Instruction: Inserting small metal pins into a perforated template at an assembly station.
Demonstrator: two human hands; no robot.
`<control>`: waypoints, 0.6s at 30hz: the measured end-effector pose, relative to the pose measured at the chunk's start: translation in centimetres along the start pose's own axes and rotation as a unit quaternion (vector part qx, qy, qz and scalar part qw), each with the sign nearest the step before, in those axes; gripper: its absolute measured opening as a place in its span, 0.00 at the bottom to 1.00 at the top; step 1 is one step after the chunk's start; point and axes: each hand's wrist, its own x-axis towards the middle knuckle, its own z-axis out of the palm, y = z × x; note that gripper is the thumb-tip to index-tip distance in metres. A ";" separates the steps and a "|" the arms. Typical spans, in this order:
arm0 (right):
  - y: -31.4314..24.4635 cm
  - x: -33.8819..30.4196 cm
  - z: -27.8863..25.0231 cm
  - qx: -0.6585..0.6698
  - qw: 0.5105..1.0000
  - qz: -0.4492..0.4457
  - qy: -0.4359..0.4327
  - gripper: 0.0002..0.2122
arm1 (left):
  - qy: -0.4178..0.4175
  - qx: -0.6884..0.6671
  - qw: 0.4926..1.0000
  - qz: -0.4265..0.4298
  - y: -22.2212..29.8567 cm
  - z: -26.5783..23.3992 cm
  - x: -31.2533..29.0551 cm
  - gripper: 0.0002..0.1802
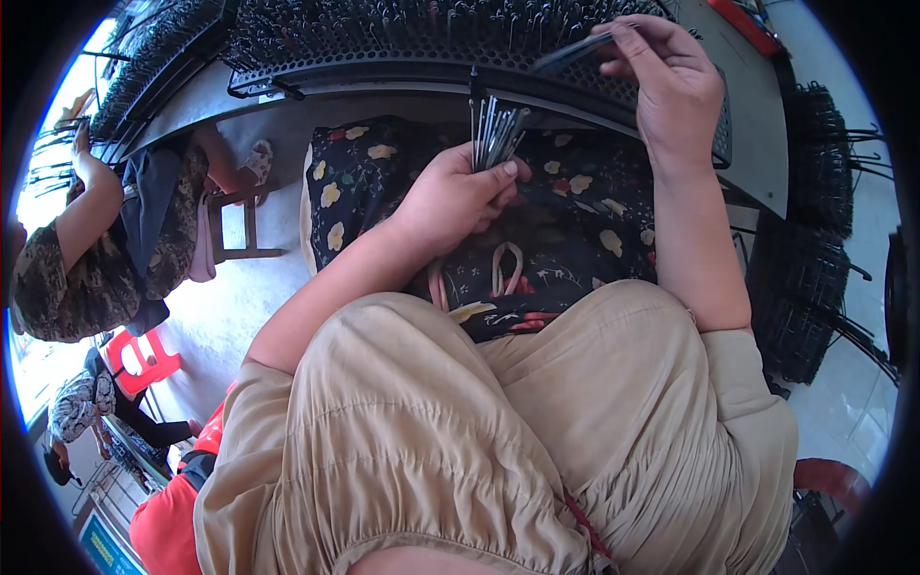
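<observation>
My left hand [450,199] is closed around a bundle of thin metal rods [495,134], whose tips fan upward above the fist. My right hand [678,91] is raised at the upper right, thumb and fingers pinching a slim dark metal rod [575,50] that slants down to the left; whether it is one rod or a few together, I cannot tell. Below it lies a black perforated rack [422,75], with many thin hook-ended rods [460,27] standing upright in its far part. Dark floral cloth [585,206] covers my lap beneath both hands.
The rack rests on a grey table [757,125]. Stacks of dark hooked rods [815,163] stand at the right. A person [105,249] works at the left beside a wooden stool [240,230]. A red plastic stool [144,359] and another person [81,412] are farther off.
</observation>
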 end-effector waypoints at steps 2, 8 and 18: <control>0.4 0.4 -0.1 -0.051 0.991 -0.095 0.077 0.03 | 0.040 0.003 0.999 -0.007 0.1 0.2 0.1 0.07; 1.5 -0.2 -0.6 -0.154 0.974 -0.136 0.093 0.03 | 0.050 0.022 0.999 -0.005 0.0 0.5 0.2 0.06; 2.4 -0.5 -1.5 -0.206 0.957 -0.203 -0.024 0.06 | 0.055 0.028 0.998 -0.008 -0.1 0.3 0.4 0.06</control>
